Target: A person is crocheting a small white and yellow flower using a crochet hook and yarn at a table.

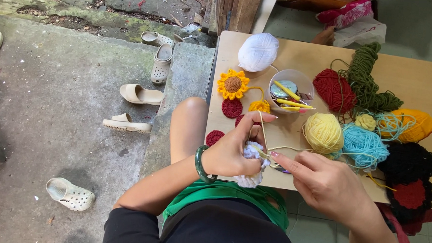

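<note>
Nearest the camera: green cloth over the lap, a dark green bangle [201,164] on the left wrist. Left hand [232,149] curled around a small white and lilac crochet piece [252,164], fingers [261,118] pinched together on a strand of pale yellow yarn [261,126] lifted above it. Right hand [328,184] just beside, fingers closed on a crochet hook [263,156] whose tip touches the piece (handle mostly hidden in the palm).

Piece held over the near edge of the wooden bench [298,54], not resting on it.

Farther out on the bench: pale yellow ball [323,133], turquoise ball [364,145], black and red work at the right edge. Small red discs [232,108] and a crocheted sunflower [232,84] to the left. Clear cup [290,91] with yellow-handled hooks and a round tin. Beyond, white ball [257,51], red yarn [333,90], olive skein [366,77], orange ball [415,123].

Likely trouble: strand runs back toward the crowded balls, so a snag on the turquoise loose ends could jerk the loop off the hook. Also a slack pinch would let tension drop and the stitch go uneven. Sandals on the concrete, well apart.
</note>
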